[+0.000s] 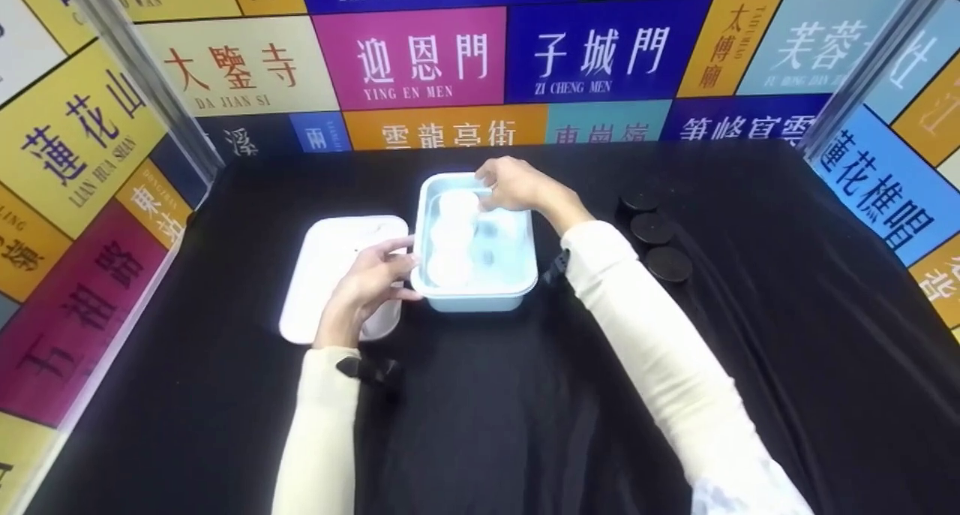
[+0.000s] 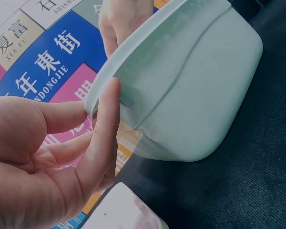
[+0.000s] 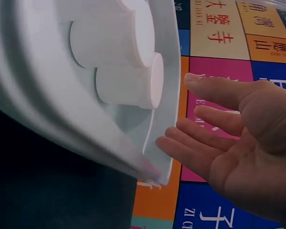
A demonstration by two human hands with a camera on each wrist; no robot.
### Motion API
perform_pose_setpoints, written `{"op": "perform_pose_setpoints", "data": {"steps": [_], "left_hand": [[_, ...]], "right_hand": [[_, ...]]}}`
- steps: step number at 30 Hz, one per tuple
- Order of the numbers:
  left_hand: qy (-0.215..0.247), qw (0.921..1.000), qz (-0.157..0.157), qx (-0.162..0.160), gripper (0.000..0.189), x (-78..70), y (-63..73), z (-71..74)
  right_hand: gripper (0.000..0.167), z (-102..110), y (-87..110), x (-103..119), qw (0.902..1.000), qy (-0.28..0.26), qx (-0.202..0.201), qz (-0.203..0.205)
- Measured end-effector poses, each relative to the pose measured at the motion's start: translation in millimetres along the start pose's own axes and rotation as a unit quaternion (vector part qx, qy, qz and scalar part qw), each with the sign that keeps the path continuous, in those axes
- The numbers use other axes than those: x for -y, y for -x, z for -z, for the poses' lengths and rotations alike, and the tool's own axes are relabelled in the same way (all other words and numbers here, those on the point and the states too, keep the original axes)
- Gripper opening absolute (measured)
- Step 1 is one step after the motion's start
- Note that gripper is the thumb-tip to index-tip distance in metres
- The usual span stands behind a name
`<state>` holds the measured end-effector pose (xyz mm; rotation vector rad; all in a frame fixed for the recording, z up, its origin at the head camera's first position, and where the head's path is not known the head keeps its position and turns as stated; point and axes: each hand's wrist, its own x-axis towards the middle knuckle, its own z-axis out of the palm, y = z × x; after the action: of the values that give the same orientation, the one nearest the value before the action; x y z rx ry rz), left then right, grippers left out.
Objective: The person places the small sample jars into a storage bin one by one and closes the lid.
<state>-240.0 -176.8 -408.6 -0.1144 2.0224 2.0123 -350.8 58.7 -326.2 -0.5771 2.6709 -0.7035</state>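
A pale blue-green rectangular box (image 1: 480, 299) stands on the black cloth, with three white round jars (image 1: 451, 266) in a row along its left side. In the right wrist view two of these jars (image 3: 126, 87) show clearly, lying within the box wall. My left hand (image 1: 373, 278) pinches the box's left rim, the thumb on one side and the fingers (image 2: 105, 119) on the other. Over the far right corner hovers my right hand (image 1: 517, 185), its fingers loosely extended with nothing between them. The right wrist view has its fingertips close to the box rim.
Left of the box lies a white lid (image 1: 322, 275), with a pale rounded piece (image 1: 384, 321) partly hidden behind my left hand. Three black discs (image 1: 651, 230) lie in a line beyond my right forearm. A colourful lettered panel (image 1: 420, 57) stands behind the cloth.
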Motion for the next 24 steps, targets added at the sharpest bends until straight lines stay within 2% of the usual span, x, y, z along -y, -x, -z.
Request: {"op": "perform_pose_setpoints", "data": {"steps": [12,24], "left_hand": [[-0.004,1.0,-0.007,0.004,0.052,-1.5,0.5,1.5],[-0.011,0.9998,-0.013,0.013,0.053,1.1,0.2,-0.4]], "right_hand": [[0.048,16,45.7,-1,0.9965,-0.051,-0.053,0.041],[0.044,26,103.6,-20,0.9812,-0.12,-0.134,0.07]]}}
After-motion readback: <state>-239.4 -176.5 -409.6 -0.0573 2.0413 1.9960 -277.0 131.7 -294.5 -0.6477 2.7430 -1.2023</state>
